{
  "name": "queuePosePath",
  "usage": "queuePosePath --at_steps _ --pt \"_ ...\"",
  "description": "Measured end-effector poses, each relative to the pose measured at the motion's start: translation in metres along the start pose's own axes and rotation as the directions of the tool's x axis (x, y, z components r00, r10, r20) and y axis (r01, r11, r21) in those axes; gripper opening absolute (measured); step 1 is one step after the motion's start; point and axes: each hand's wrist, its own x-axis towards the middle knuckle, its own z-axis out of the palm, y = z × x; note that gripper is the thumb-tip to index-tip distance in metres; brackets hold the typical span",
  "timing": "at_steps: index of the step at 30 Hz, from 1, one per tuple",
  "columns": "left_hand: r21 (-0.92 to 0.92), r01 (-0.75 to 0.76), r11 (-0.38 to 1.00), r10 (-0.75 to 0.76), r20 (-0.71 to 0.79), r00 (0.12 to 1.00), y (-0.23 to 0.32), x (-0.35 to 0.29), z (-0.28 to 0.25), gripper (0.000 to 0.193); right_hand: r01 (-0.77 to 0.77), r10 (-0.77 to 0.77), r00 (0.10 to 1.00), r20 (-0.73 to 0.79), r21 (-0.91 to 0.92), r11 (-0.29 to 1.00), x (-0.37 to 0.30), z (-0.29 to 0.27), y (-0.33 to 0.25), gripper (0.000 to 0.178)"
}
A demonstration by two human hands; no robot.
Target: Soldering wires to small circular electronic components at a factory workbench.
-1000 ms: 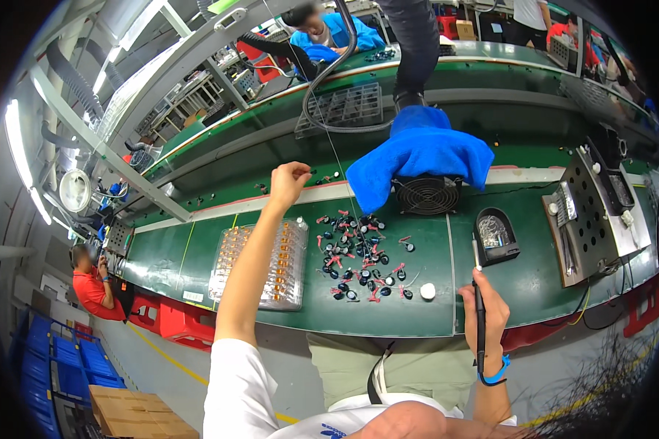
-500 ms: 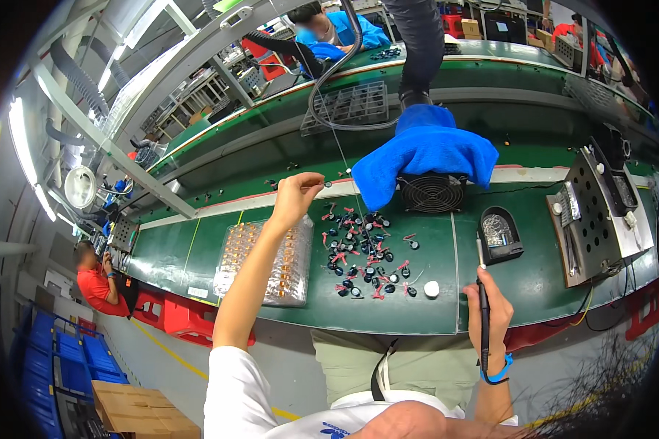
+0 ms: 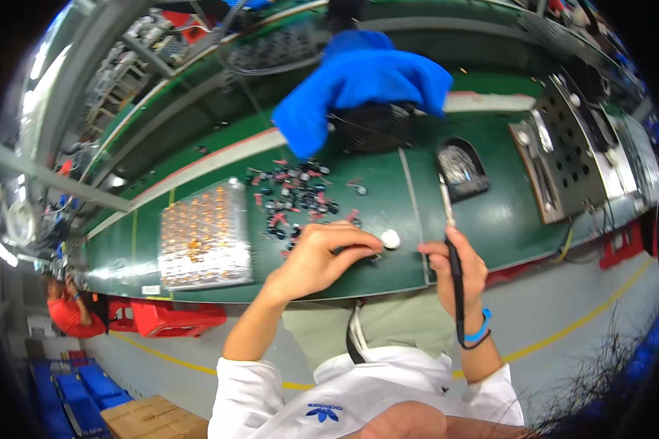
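Note:
My left hand (image 3: 322, 257) is low over the green bench, thumb and fingers pinched together beside a small white round piece (image 3: 390, 239). A small dark component (image 3: 375, 260) shows at the fingertips, partly hidden by them. A black-handled soldering iron (image 3: 455, 282) is in my right hand (image 3: 463, 272), gripped like a pen. Its metal tip points away from me, beside a black holder (image 3: 479, 186) filled with shiny metal shavings. Left of centre lies a loose heap of small round black components with pink-red leads (image 3: 300, 192), its near edge partly covered by my left hand.
A clear plastic tray (image 3: 205, 234) with rows of orange-copper parts lies to the left. Behind the heap stands a black fan (image 3: 373, 128) under a blue cloth (image 3: 362, 77). A perforated metal box (image 3: 570, 150) stands at the right. A person in red (image 3: 69, 307) is far left.
My left hand has come back from the far strip by the belt, down and right to beside the white piece. The right hand still holds the soldering iron. The whole view has shifted.

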Motion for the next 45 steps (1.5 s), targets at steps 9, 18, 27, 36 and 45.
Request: queuePosePath --at_steps 9,18,27,36,45 --pt "-0.028 0.029 0.999 -0.032 -0.1 0.994 -0.011 0.026 0.027 0.014 0.033 -0.024 0.993 0.118 -0.076 0.997 -0.001 0.002 -0.002 0.029" --pt "0.143 -0.21 0.967 0.24 -0.243 0.94 -0.006 -0.001 0.013 0.022 0.136 -0.095 0.97 0.223 -0.18 0.974 0.002 0.016 -0.009 0.041" --pt "0.596 0.402 0.695 0.057 -0.603 0.796 -0.035 -0.146 -0.145 0.023 0.098 -0.095 0.987 0.13 -0.016 0.995 0.0 0.018 -0.01 0.032" --pt "0.69 0.408 0.597 0.051 -0.541 0.84 -0.052 -0.162 -0.154 0.021 0.102 -0.097 0.988 0.122 -0.037 0.994 0.001 0.017 -0.005 0.035" --pt "-0.007 0.086 0.996 -0.063 -0.74 0.67 -0.049 -0.113 -0.107 0.022 0.145 -0.142 0.982 0.127 -0.017 0.989 0.0 0.016 -0.004 0.04"
